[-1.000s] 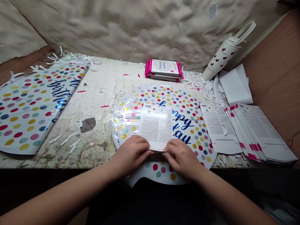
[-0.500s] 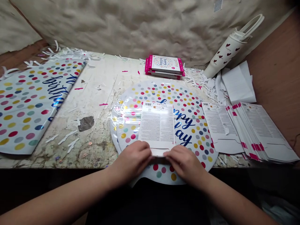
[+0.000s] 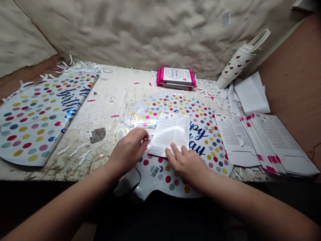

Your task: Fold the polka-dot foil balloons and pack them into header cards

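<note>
A round foil balloon with coloured dots and blue lettering lies on the table under both hands, with a barcode showing on its lower part. A printed white card lies tilted on the balloon. My right hand rests with spread fingers at the card's lower edge. My left hand sits on the foil with curled fingers, just left of the card and apart from my right hand.
A second dotted foil balloon lies at the left. A stack of pink-edged packets stands behind. At the right are printed card blanks, a white paper pad, a heart-printed white bag and paper shreds.
My hands have parted from the card's lower edge, the left moving left onto the foil. The card has tilted and shifted up, and the balloon's barcode now shows.
</note>
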{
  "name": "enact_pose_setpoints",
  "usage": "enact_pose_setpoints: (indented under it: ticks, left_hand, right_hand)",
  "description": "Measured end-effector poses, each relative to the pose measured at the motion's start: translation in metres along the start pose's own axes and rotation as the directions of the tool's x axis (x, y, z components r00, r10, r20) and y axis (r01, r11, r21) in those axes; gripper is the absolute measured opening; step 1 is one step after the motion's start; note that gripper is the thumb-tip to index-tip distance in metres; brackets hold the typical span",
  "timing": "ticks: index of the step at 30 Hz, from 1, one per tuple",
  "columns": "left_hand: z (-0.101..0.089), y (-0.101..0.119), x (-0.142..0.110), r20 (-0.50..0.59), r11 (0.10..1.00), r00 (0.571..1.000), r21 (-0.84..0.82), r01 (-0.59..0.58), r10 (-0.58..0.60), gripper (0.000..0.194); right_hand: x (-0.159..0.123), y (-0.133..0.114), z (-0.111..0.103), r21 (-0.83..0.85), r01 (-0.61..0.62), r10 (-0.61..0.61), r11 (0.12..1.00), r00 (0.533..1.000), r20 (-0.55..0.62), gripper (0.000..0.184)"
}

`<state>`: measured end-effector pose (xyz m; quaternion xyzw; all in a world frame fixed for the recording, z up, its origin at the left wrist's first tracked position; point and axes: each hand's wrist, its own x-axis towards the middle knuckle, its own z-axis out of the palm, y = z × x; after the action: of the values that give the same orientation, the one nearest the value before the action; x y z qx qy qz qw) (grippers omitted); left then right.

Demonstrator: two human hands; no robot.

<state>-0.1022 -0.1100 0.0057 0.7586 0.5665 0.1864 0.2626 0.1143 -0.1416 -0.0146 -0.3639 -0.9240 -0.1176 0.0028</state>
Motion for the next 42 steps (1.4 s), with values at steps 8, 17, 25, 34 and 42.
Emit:
enact_pose_setpoints:
  ticks: [8, 17, 25, 34, 42]
  left_hand:
    - [0.035, 0.019, -0.021, 0.456, 0.099, 0.847, -0.863, 0.496, -0.272, 0.025]
    - [0.044, 0.027, -0.011, 0.483, -0.340, 0.810, -0.863, 0.374, -0.333, 0.003]
    - [0.044, 0.023, -0.020, 0.241, 0.394, 0.939, -0.860, 0.324, -0.247, 0.030]
    - [0.010, 0.027, -0.015, -0.106, 0.840, 0.981, -0.536, 0.082, -0.164, 0.032]
    - [-0.036, 0.083, 0.009, -0.398, 0.779, 0.768, -0.179, -0.601, 0.502, 0.068]
  right_hand:
    - [0.005, 0.004, -0.011, 0.117, 0.068, -0.005, 0.991, 0.884, -0.468, 0.028]
    - [-0.007, -0.006, -0.010, 0.274, 0.094, 0.062, 0.957, 0.858, -0.511, 0.016]
    - [0.016, 0.000, -0.022, 0.834, -0.222, 0.433, 0.504, 0.901, -0.022, 0.013]
    - [-0.042, 0.054, -0.046, 0.621, -0.407, 0.347, 0.670, 0.911, 0.224, 0.026]
    - [-0.028, 0.076, -0.054, 0.955, 0.116, 0.716, 0.274, 0.638, -0.283, 0.021]
